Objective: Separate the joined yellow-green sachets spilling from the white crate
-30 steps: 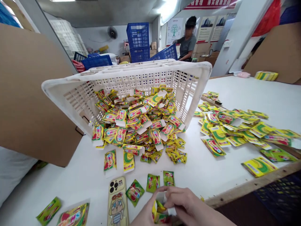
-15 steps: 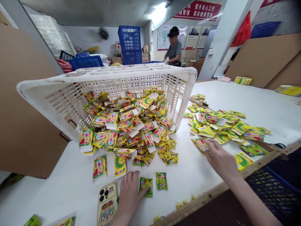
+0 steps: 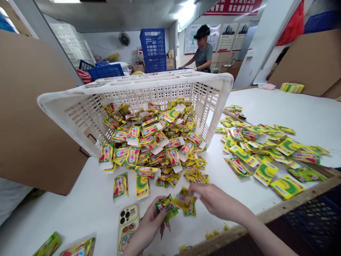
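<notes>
My left hand (image 3: 150, 224) is closed on a small green candy packet (image 3: 165, 204), thumb on top, just above the white table. Close by on its right, my right hand (image 3: 213, 199) pinches a yellow-and-red packet (image 3: 183, 199), which is smeared by motion. Partly hidden beneath that lies another green packet (image 3: 190, 211). A phone in a cartoon case (image 3: 128, 227) rests left of my left wrist. Behind the hands, small yellow printed boxes (image 3: 150, 131) spill from a white plastic crate (image 3: 135, 87) tipped on its side.
More yellow boxes (image 3: 266, 172) are heaped at the right, beside green packets (image 3: 306, 174) near the wooden table edge (image 3: 255, 222). A cardboard sheet (image 3: 37, 113) stands at the left. Across the room a person (image 3: 204, 53) works by blue crates (image 3: 153, 46).
My right hand has moved left from the right-hand box pile, leaving a box there, and now holds a yellow-and-red packet. My left hand has lifted the green packet. The view has shifted slightly.
</notes>
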A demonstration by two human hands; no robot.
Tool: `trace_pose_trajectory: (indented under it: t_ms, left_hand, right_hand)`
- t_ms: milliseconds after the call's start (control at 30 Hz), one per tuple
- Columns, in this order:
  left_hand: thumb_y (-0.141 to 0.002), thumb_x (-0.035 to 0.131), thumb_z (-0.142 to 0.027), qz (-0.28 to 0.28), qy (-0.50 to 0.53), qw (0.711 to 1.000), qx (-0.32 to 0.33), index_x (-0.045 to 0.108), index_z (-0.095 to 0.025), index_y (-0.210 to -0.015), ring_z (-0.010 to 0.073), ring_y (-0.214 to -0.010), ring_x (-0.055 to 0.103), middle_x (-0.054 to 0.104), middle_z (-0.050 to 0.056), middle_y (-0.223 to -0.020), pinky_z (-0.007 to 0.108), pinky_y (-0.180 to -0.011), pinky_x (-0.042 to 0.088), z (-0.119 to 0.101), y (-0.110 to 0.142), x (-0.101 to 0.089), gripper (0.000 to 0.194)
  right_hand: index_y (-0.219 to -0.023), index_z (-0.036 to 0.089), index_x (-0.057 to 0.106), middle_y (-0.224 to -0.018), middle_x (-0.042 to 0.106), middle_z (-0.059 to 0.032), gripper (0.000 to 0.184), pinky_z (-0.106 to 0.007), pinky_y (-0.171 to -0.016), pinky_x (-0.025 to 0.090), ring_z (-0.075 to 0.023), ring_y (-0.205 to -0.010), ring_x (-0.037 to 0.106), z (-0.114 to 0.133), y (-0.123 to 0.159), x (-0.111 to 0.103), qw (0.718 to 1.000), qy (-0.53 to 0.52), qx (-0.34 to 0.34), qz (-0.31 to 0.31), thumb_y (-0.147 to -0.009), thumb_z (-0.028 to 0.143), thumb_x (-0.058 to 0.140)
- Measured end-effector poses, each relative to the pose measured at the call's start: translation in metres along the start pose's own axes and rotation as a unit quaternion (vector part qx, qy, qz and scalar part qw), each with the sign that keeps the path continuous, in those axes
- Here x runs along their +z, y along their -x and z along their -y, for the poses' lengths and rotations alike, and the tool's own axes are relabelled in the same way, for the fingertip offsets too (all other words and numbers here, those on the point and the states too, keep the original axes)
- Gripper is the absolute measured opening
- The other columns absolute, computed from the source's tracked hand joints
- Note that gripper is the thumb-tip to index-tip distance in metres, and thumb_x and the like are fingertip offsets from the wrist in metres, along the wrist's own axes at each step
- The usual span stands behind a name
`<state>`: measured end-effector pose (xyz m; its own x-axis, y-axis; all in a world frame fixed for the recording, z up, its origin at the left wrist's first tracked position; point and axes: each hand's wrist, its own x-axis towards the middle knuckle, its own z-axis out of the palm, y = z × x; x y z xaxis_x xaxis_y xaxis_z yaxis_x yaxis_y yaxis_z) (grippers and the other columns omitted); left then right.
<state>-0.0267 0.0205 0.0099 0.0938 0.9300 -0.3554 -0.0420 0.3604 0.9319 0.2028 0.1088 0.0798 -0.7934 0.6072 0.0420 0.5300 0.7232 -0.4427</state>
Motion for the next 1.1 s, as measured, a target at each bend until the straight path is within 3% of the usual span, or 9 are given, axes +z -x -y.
trace_pose_trajectory:
  t_ms: [133, 233, 400, 500, 633, 733, 933, 1033, 1100]
  left_hand:
    - [-0.081, 0.026, -0.063, 0.088, 0.0, 0.995, -0.042, 0.048, -0.015, -0.108, 0.0144, -0.05, 0.055, 0.054, 0.002, -0.061, 0.022, -0.043, 0.04, -0.012, 0.012, 0.007, 0.059]
    - [-0.077, 0.05, -0.053, 0.112, -0.071, 0.991, -0.017, 0.052, -0.016, -0.104, 0.014, -0.057, 0.054, 0.057, 0.003, -0.072, 0.022, -0.048, 0.041, -0.021, 0.018, 0.013, 0.046]
    - [-0.077, 0.052, -0.025, 0.059, -0.104, 0.993, 0.003, 0.034, -0.02, -0.128, 0.0181, -0.085, 0.055, 0.059, 0.008, -0.102, 0.026, -0.072, 0.045, -0.027, 0.022, 0.018, 0.054]
    - [-0.076, 0.049, -0.019, 0.053, -0.076, 0.996, 0.017, 0.0, -0.021, -0.139, 0.0201, -0.101, 0.052, 0.047, 0.012, -0.125, 0.027, -0.078, 0.044, -0.027, 0.023, 0.026, 0.08]
    - [-0.079, 0.046, -0.024, 0.044, -0.18, 0.982, 0.035, -0.013, -0.018, -0.138, 0.0201, -0.083, 0.058, 0.062, 0.009, -0.097, 0.031, -0.076, 0.044, -0.033, 0.017, 0.029, 0.083]
    - [-0.078, 0.053, -0.034, -0.027, -0.36, 0.929, 0.087, 0.001, -0.02, -0.14, 0.0229, -0.073, 0.059, 0.063, 0.004, -0.076, 0.034, -0.072, 0.044, -0.048, -0.005, 0.004, 0.082]
    - [-0.063, 0.063, -0.014, -0.178, -0.586, 0.742, 0.272, 0.057, -0.018, -0.096, 0.0366, -0.119, 0.033, 0.049, 0.014, -0.117, 0.053, -0.1, 0.021, -0.081, -0.059, -0.069, 0.034]
    - [-0.067, 0.056, -0.014, -0.146, -0.552, 0.77, 0.283, 0.05, -0.019, -0.085, 0.0303, -0.115, 0.039, 0.052, 0.011, -0.111, 0.047, -0.097, 0.03, -0.082, -0.053, -0.067, 0.019]
    - [-0.074, 0.048, -0.019, -0.099, -0.423, 0.867, 0.245, 0.044, -0.02, -0.092, 0.024, -0.102, 0.049, 0.054, 0.009, -0.107, 0.039, -0.086, 0.041, -0.076, -0.036, -0.051, 0.019]
  right_hand:
    - [-0.096, 0.021, 0.051, -0.073, 0.065, -0.0019, 0.032, -0.024, -0.051, 0.034, -0.017, -0.064, 0.061, 0.035, -0.009, 0.005, 0.984, 0.099, -0.105, 0.1, -0.072, 0.002, 0.042]
    - [-0.1, 0.019, 0.051, -0.074, 0.065, -0.0043, 0.033, -0.024, -0.05, 0.032, -0.0169, -0.062, 0.06, 0.04, -0.017, 0.013, 0.976, 0.134, -0.129, 0.112, -0.073, 0.002, 0.043]
    - [-0.115, 0.021, 0.047, -0.105, 0.06, -0.0094, 0.039, -0.03, -0.078, 0.042, -0.0204, -0.095, 0.057, 0.031, -0.014, 0.026, 0.995, -0.083, -0.031, 0.035, -0.078, 0.009, 0.044]
    - [-0.134, 0.023, 0.026, -0.126, 0.048, -0.012, 0.063, -0.034, -0.087, 0.042, -0.0209, -0.109, 0.05, 0.029, -0.008, 0.049, 0.918, -0.388, 0.079, -0.006, -0.077, 0.022, 0.055]
    - [-0.11, 0.019, 0.057, -0.097, 0.065, -0.0066, 0.035, -0.033, -0.075, 0.047, -0.0203, -0.085, 0.06, 0.032, -0.003, 0.079, 0.798, -0.593, 0.102, -0.031, -0.079, 0.034, 0.056]
    - [-0.094, 0.017, 0.063, -0.081, 0.065, -0.0039, 0.025, -0.03, -0.066, 0.047, -0.0183, -0.074, 0.058, 0.026, 0.0, 0.082, 0.804, -0.564, 0.129, -0.136, -0.079, 0.036, 0.055]
    - [-0.099, 0.016, 0.054, -0.06, 0.053, 0.0025, 0.029, -0.024, -0.043, 0.045, -0.012, -0.05, 0.051, 0.009, 0.005, 0.068, 0.8, -0.553, 0.154, -0.172, -0.081, 0.038, 0.052]
    - [-0.097, 0.016, 0.051, -0.056, 0.051, 0.0055, 0.026, -0.021, -0.041, 0.042, -0.0085, -0.043, 0.049, 0.012, 0.005, 0.057, 0.785, -0.566, 0.149, -0.202, -0.079, 0.034, 0.057]
    - [-0.095, 0.017, 0.049, -0.056, 0.051, 0.0059, 0.027, -0.02, -0.039, 0.042, -0.0082, -0.04, 0.05, 0.018, 0.003, 0.045, 0.767, -0.593, 0.128, -0.211, -0.077, 0.033, 0.06]
